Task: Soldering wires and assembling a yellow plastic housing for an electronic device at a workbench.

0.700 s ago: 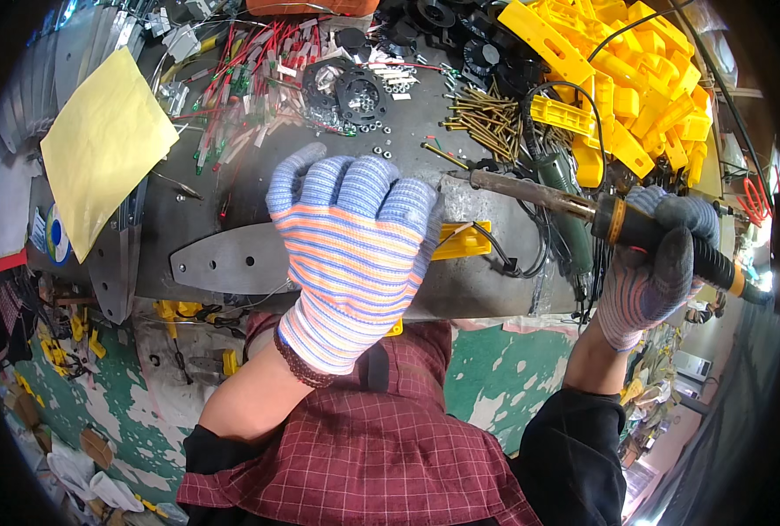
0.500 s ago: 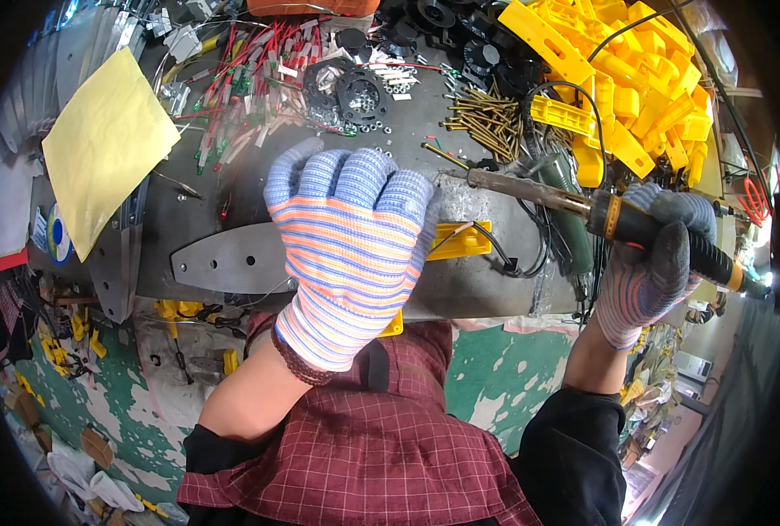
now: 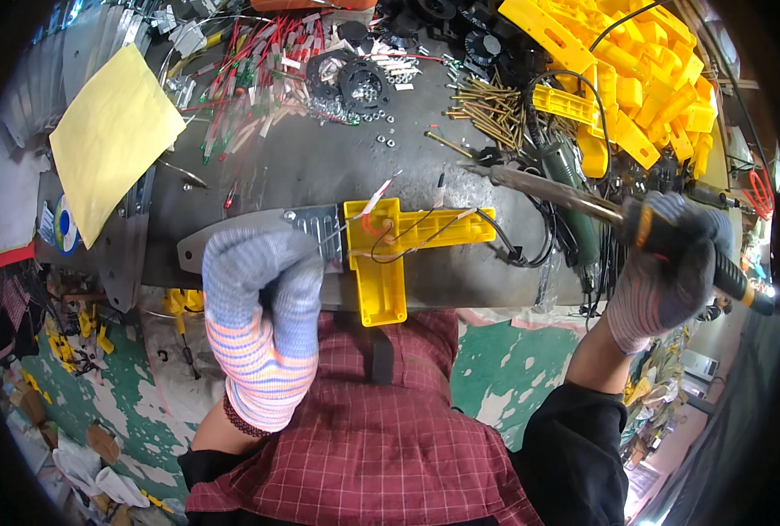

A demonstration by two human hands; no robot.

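From my station, my striped-gloved right hand grasps a black-handled soldering iron. My striped-gloved left hand curls at a grey metal plate, grip unclear; right of its fingers lies a T-shaped yellow plastic housing.

Yellow T-shaped plastic housing: smooth, semi-gloss. Grey tapered metal plate: flat, satin surf. Dk. cylindrical soldering iron: metal shaft, dull, discoloured. Blue-and-orange striped gloves: knit cloth, matt. Yellow four-cornered sheet: matt paper. Maroon checked garment: woven cloth, matt. Dk.-grey benchtop: metal-looking, smooth w/ scuffs.
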